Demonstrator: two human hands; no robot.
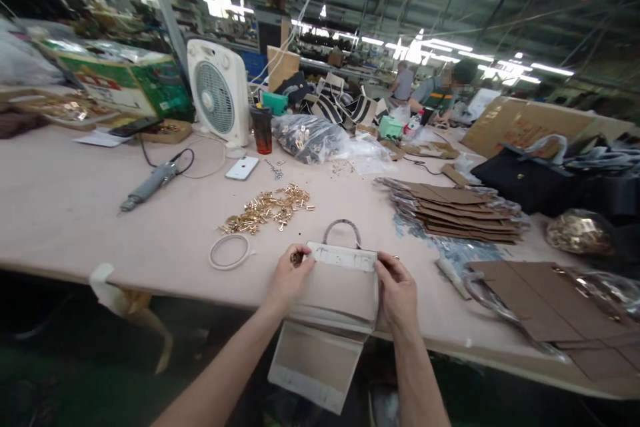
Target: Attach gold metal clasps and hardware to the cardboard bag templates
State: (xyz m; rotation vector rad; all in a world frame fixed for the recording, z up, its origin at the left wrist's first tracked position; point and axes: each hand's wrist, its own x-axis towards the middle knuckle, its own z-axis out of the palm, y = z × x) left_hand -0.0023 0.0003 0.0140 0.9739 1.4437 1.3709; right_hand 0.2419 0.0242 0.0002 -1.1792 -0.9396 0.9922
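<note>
A light beige handbag (340, 290) lies at the table's front edge, its flap (316, 363) hanging down over the side. A wrapped handle (343, 223) arches from its far edge. My left hand (293, 273) pinches the bag's upper left corner, with a small dark round thing by the fingers. On the upper right corner, my right hand (399, 285) grips with thumb and fingers. Gold metal fittings (270, 208) lie in a loose pile beyond my left hand, near a roll of white tape (229, 251).
An electric screwdriver (150, 185) and a white phone (242, 168) lie to the left, before a white fan (220, 93) and a dark cup (262, 130). Brown bag pieces (455, 210) are stacked at right, near a brown bag (555, 297). A co-worker (440, 95) is at the back.
</note>
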